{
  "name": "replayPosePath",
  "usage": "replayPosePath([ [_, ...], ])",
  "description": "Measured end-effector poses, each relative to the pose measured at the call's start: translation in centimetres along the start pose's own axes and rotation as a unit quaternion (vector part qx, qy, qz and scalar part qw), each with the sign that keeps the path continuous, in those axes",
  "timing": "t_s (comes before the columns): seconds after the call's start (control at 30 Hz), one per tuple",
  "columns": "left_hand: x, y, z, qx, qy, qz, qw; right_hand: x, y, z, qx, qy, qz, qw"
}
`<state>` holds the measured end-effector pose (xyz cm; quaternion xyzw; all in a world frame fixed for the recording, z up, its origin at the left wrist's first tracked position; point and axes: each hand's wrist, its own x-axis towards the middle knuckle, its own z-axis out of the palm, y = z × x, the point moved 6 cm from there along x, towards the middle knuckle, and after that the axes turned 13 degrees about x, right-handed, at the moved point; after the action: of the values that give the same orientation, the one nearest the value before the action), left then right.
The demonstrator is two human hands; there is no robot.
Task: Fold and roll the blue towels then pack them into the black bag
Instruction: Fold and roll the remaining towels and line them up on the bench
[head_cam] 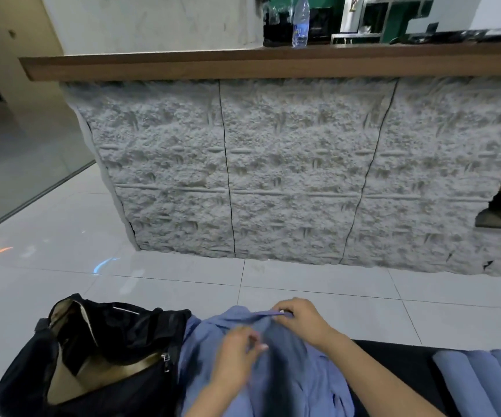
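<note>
The fingers (284, 312) of my right hand (302, 323) pinch the far edge of a loose blue towel (285, 374), which is raised into a ridge. My left hand (237, 353) is curled over the cloth and blurred; I cannot tell if it grips. The crumpled towel touches the open black bag (117, 335) on its left. Rolled towels (478, 377) sit apart on the dark desk (393, 355). Held by one edge only, the fold may skew and the roll end up too slack to pack.

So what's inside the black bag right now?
The black bag is unzipped; only its tan lining shows, no towel in sight. Its own black folds cover the deeper part, so that is unknown.
</note>
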<state>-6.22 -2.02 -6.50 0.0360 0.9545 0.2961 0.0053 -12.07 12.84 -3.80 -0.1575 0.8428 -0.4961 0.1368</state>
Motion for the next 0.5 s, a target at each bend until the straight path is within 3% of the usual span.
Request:
replayPosePath([
  [0.03, 0.8, 0.9, -1.6, -0.039, 0.07, 0.007, 0.997, -0.7, -1.8, -0.7, 0.025, -0.022, -0.011, 0.999],
  [0.1, 1.8, 4.9, -5.0, -0.07, 0.107, 0.077, 0.989, -2.0, -5.2, -2.4, 0.027, -0.049, -0.031, 0.998],
  [0.2, 2.0, 10.1, -7.9, -0.119, 0.006, 0.157, 0.98, -4.4, -9.2, -5.9, 0.002, -0.031, -0.046, 0.998],
  [0.33, 1.3, 12.5, -10.9, -0.121, 0.015, 0.135, 0.983, -7.8, -13.2, -10.0, -0.04, 0.015, -0.076, 0.996],
  [0.5, -1.2, 13.8, -13.9, -0.019, 0.15, 0.11, 0.982, -11.8, -17.3, -14.2, -0.008, 0.1, -0.083, 0.992],
])
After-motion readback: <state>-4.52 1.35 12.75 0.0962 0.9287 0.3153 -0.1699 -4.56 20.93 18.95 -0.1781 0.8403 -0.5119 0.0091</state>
